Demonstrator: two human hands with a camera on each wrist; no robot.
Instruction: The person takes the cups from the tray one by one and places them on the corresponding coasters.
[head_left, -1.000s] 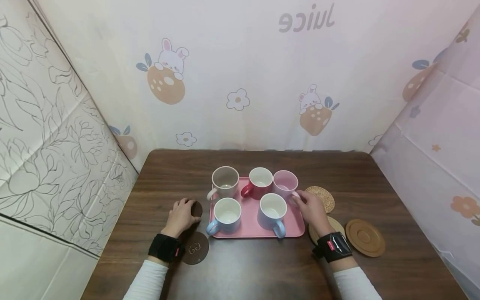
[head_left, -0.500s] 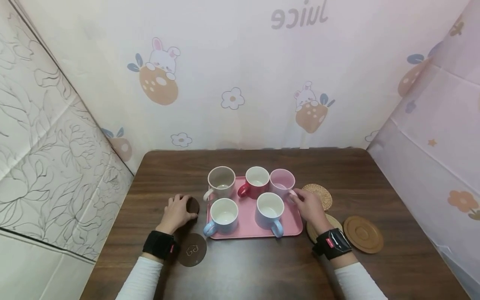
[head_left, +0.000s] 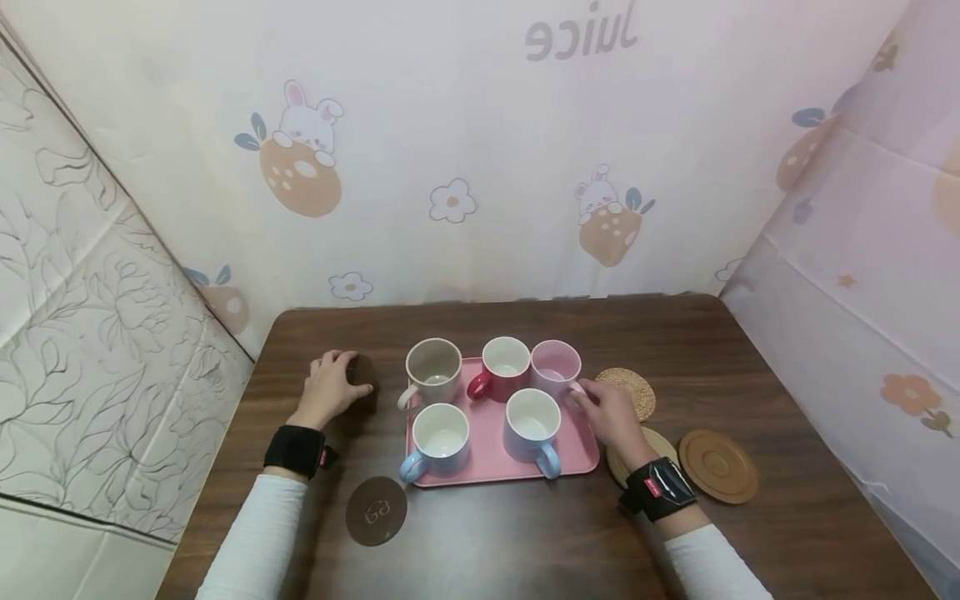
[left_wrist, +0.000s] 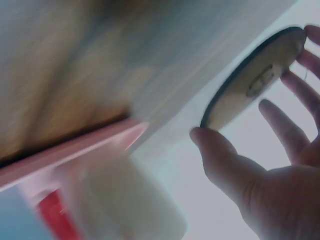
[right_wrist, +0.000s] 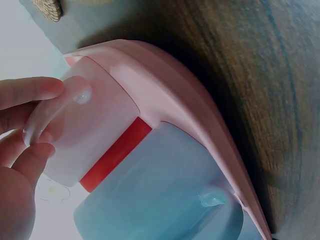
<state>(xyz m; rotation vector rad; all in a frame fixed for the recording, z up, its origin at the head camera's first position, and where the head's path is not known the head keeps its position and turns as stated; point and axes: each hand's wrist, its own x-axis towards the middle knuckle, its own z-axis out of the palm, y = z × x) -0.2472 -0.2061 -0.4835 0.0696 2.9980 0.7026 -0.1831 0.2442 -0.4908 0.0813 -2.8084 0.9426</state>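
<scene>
My left hand (head_left: pixel 337 382) grips a small dark brown coaster (head_left: pixel 363 370) on the table, left of the pink tray (head_left: pixel 495 454). In the left wrist view thumb and fingers (left_wrist: pixel 280 117) hold the coaster (left_wrist: pixel 255 80) by its rim. My right hand (head_left: pixel 592 398) pinches the handle of the pink mug (head_left: pixel 555 365) at the tray's far right corner; the right wrist view shows fingertips (right_wrist: pixel 42 127) on that mug (right_wrist: pixel 100 120). The tray also carries a beige mug (head_left: pixel 433 367), a red mug (head_left: pixel 504 362) and two light blue mugs (head_left: pixel 438 433) (head_left: pixel 531 421).
A dark coaster with a logo (head_left: pixel 376 511) lies near the front left. Right of the tray lie a woven coaster (head_left: pixel 630 388), a wooden coaster (head_left: pixel 660 442) partly under my right wrist, and another wooden coaster (head_left: pixel 717 477). Fabric walls close in the brown table (head_left: pixel 480 550).
My left hand has moved the dark coaster away from me and to the left, from beside the tray's front to level with the beige mug. The right hand stays at the pink mug's handle.
</scene>
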